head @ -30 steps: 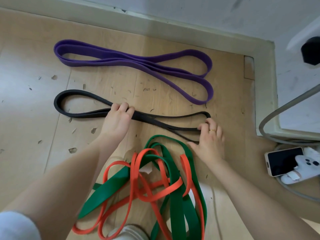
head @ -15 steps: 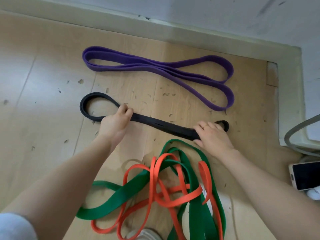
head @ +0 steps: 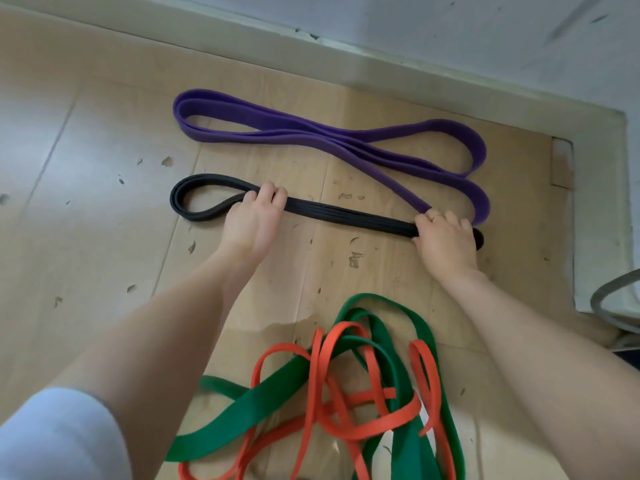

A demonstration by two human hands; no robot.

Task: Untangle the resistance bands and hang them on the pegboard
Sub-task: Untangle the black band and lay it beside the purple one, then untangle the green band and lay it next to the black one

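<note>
A black band (head: 346, 215) lies folded in several strands across the wooden floor. My left hand (head: 254, 223) grips it near its left loop, which stays open on the floor. My right hand (head: 446, 242) grips its right end, where only a small black tip shows past the fingers. Beyond it a purple band (head: 311, 133) lies folded flat, apart from the others. Near my body a green band (head: 391, 306) and an orange band (head: 327, 344) lie tangled in one heap. No pegboard is in view.
A pale skirting board (head: 346, 46) and white wall run along the far side. A raised ledge (head: 595, 209) borders the floor on the right, with a grey cable (head: 604, 299) curving beside it. The wooden floor (head: 86, 202) stretches bare to the left.
The black band's spread loops have been gathered into a tight straight bundle between my two hands. My right hand closed round its right end. The view shifted, so the phone at right left the frame.
</note>
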